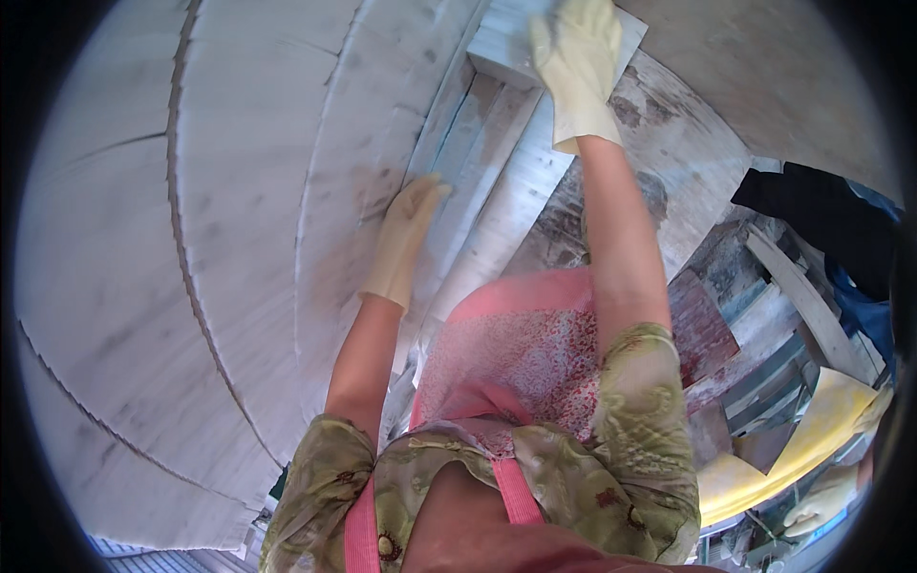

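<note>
My left hand (409, 215), in a cream rubber glove, rests with its fingers stretched out against the edge of a large stack of pale wooden boards (248, 191). Beside its fingertips lie narrow wooden strips (468, 143) set side by side. Farther off, my right hand (580, 53), in a matching glove, lies with fingers spread on top of a pale flat board (504, 38). Its fingertips are slightly blurred and reach the upper edge of the view. Neither hand has its fingers wrapped round anything.
A stained wooden surface (650, 115) lies under my right forearm. On the right are scrap boards (798, 286), a dark cloth (812, 205) and a curved yellow sheet (812, 449). Another gloved hand (823, 498), seemingly another person's, shows at the lower right.
</note>
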Motion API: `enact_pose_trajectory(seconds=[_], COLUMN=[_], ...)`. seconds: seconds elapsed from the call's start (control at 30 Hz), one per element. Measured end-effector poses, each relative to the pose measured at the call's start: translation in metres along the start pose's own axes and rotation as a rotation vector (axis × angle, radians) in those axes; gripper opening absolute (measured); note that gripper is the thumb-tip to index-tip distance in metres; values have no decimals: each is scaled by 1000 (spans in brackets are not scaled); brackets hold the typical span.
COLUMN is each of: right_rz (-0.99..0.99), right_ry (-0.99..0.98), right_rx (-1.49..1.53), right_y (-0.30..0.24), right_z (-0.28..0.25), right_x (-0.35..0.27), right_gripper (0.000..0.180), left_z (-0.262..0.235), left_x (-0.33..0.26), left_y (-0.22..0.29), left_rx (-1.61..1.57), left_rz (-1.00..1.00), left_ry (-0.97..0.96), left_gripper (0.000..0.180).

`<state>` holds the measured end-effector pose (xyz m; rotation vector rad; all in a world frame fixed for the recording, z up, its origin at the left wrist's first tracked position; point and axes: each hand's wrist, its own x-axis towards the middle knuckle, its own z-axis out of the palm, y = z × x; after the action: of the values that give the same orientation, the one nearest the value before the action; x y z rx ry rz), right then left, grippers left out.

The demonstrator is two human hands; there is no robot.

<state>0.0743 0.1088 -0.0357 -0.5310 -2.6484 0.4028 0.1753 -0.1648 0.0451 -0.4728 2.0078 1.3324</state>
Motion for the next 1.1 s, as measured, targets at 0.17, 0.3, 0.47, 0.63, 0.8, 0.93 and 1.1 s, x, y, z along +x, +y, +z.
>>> enact_pose_trajectory(seconds=[0.17,0.3,0.47,0.63,0.8,0.93,1.1], right_rz=[-242,-332,-272,-127,-252,-250,-240], right_ry=[-73,-120,-140,-139,-239,-304,-289], right_rx=[80,18,2,-75,-194,-18,-218], right_y=[-17,-21,-22,-25,-24,-32,-49], right_z=[2,-3,-4,6,-4,4,61], right_x=[7,9,5,10,9,-8,-11], right_gripper=[74,74,75,75,83,90,77], left_z=[-8,-10,-15,-16,-16,-17,-19], left_x=[4,7,0,-3,8,20,23], left_y=[-10,-16,-8,-3,-14,-26,-31], left_rx=[27,23,150,124,105,33,86], left_rz=[17,190,149,150,88,123,154], left_ry=[-59,-113,-136,-168,-169,-208,-210], left_gripper=[45,45,54,60,60,58,58])
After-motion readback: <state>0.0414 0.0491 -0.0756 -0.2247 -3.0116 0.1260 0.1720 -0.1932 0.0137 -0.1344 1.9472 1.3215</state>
